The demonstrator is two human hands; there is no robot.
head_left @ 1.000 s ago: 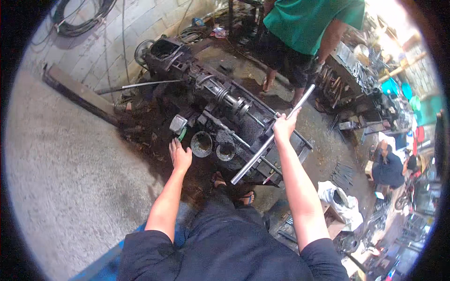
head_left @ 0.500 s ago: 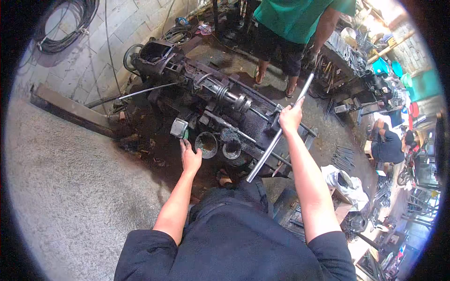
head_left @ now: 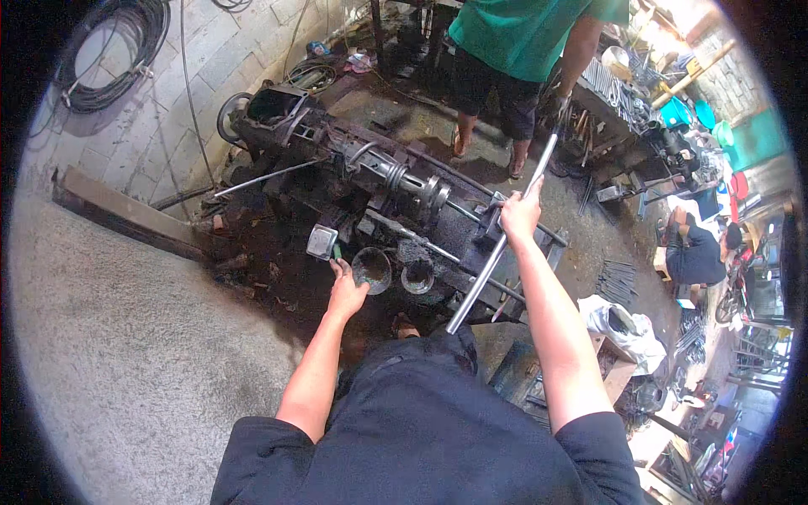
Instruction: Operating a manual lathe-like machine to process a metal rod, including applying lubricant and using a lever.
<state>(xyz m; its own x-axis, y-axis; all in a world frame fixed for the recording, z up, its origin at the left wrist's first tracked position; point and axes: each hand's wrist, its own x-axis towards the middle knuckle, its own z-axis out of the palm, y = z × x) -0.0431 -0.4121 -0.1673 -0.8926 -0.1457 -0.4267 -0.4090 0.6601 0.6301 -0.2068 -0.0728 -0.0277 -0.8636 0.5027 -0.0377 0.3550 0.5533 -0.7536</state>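
My right hand (head_left: 521, 215) is wrapped round a long bright steel rod (head_left: 486, 278), which slants from near my waist up to the far right, above the machine bed. My left hand (head_left: 346, 290) reaches forward, thumb apart, its fingertips by the lower end of a small green handle (head_left: 337, 251). That handle sits beside a square metal-faced box (head_left: 321, 241). Two round bowls, a larger one (head_left: 386, 270) and a smaller one (head_left: 417, 276) with dark contents, stand to the right of my left hand. Beyond them lies a greasy lathe-like machine (head_left: 370, 164).
A person in a green shirt (head_left: 505, 38) stands behind the machine. Another person (head_left: 697, 252) crouches at the right. A steel beam (head_left: 126, 210) lies at the left by the block wall, where a coiled cable (head_left: 76, 93) hangs. Several dark rods (head_left: 617, 282) and a white sack (head_left: 635, 341) are at the right.
My left hand has drawn slightly back toward me, its fingers now lower on the green handle's end. The view has shifted a little. My right hand keeps its hold on the rod.
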